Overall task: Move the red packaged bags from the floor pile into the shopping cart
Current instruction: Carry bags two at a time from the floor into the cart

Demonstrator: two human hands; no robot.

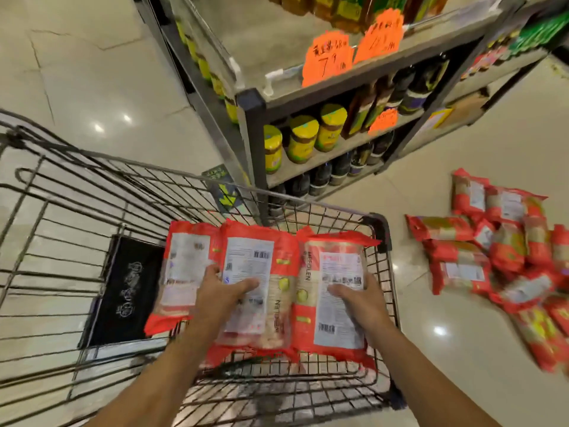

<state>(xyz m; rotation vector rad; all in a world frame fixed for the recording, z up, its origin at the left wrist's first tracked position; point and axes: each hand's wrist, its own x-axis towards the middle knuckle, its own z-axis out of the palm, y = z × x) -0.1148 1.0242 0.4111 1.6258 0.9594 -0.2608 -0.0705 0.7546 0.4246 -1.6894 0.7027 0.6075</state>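
Three red packaged bags lie side by side, label up, in the right end of the wire shopping cart [345,211]. My left hand [220,289] grips the middle bag [255,263], thumb over its white label. My right hand [358,298] holds the rightmost bag [335,331] along its right edge, thumb on the label. The leftmost bag [184,266] lies free beside them. On the floor to the right of the cart sits the pile of several red bags [498,257].
A metal shelf unit [252,118] with yellow-lidded jars, dark bottles and orange price tags stands just beyond the cart's far rim. A black panel [123,291] lies on the left of the cart. Pale tiled floor surrounds everything.
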